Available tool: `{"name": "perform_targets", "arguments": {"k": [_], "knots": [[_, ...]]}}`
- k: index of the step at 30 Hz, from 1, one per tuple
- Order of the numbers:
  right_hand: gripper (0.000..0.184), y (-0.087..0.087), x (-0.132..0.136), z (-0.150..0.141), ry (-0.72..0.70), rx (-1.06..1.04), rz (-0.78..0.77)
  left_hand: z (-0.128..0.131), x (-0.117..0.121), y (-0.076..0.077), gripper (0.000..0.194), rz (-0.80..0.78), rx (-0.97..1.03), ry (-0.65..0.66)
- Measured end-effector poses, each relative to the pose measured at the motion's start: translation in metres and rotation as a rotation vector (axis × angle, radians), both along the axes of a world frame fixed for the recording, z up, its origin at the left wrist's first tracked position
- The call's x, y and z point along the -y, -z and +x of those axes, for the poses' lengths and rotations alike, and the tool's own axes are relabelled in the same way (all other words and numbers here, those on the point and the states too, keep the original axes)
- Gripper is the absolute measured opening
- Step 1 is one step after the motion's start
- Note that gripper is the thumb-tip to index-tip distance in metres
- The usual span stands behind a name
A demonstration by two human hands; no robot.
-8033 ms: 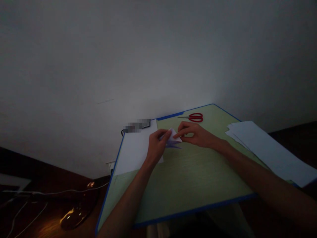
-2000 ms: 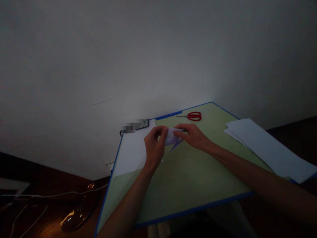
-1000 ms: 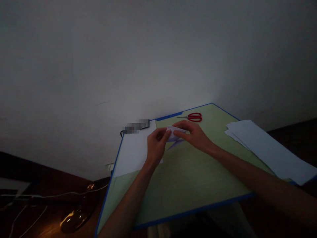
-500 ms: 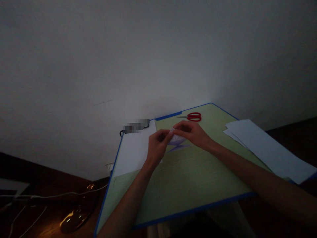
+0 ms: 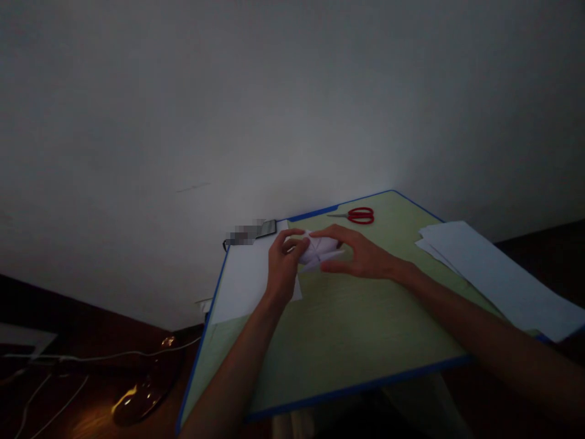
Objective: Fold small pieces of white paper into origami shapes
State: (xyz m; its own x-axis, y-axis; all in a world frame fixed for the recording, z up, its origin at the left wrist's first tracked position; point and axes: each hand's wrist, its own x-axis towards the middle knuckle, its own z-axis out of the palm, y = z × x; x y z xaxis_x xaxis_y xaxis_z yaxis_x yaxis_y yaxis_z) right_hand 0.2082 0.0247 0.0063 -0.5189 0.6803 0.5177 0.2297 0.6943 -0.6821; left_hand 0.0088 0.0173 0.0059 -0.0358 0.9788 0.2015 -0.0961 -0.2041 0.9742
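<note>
A white piece of folded paper (image 5: 319, 249), creased and with pointed flaps, is held up over the table between both hands. My left hand (image 5: 284, 259) pinches its left side with thumb and fingers. Around the paper's right side curves my right hand (image 5: 361, 251), the fingers along the top edge and the thumb low near a lower flap. Part of the paper is hidden by the fingers. Beyond the hands lie red-handled scissors (image 5: 360, 215), blades pointing left.
The pale green tabletop (image 5: 356, 329) has a blue edge and stands against a grey wall (image 5: 292, 110). A white sheet (image 5: 242, 280) lies at the left beneath a partly blurred dark-framed object (image 5: 267, 228). Stacked white paper (image 5: 498, 274) lies right. White cables (image 5: 114, 355) run at lower left.
The folded paper has turned and shows more of its creased face. My right hand has opened wider around it, its thumb moving down, and my left fingers have shifted their hold.
</note>
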Motion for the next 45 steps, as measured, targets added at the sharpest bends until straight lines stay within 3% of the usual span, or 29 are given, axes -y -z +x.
{"name": "perform_targets", "arguments": {"k": [2, 7, 12, 15, 18, 25, 34, 40, 45], "knots": [[0.06, 0.002, -0.002, 0.001, -0.008, 0.062, 0.11, -0.001, -0.001, 0.001, 0.032, -0.041, 0.037, -0.006], [0.036, 0.014, -0.014, 0.001, 0.069, 0.025, 0.227, 0.0, -0.005, 0.005, 0.024, -0.068, 0.026, 0.046], [0.023, 0.012, -0.018, 0.003, 0.162, -0.05, 0.261, 0.003, -0.001, 0.001, 0.034, 0.1, -0.225, 0.104], [0.018, 0.008, -0.017, 0.004, 0.236, -0.104, 0.26, 0.004, 0.004, -0.004, 0.029, 0.267, -0.388, 0.071], [0.018, 0.004, -0.016, 0.004, 0.284, -0.168, 0.257, 0.005, 0.007, -0.005, 0.021, 0.348, -0.428, 0.033], [0.021, -0.003, -0.009, 0.002, 0.17, -0.153, 0.068, 0.003, 0.004, 0.0, 0.026, 0.248, -0.314, 0.028], [0.023, -0.007, -0.003, 0.001, 0.156, -0.142, 0.047, 0.001, 0.006, -0.002, 0.023, 0.308, -0.45, 0.063], [0.021, -0.005, -0.003, -0.002, 0.233, -0.205, 0.005, 0.009, 0.005, 0.002, 0.035, 0.121, -0.104, 0.087], [0.016, -0.003, -0.001, -0.008, 0.284, -0.283, -0.055, 0.015, 0.006, 0.009, 0.027, 0.068, -0.094, 0.165]]}}
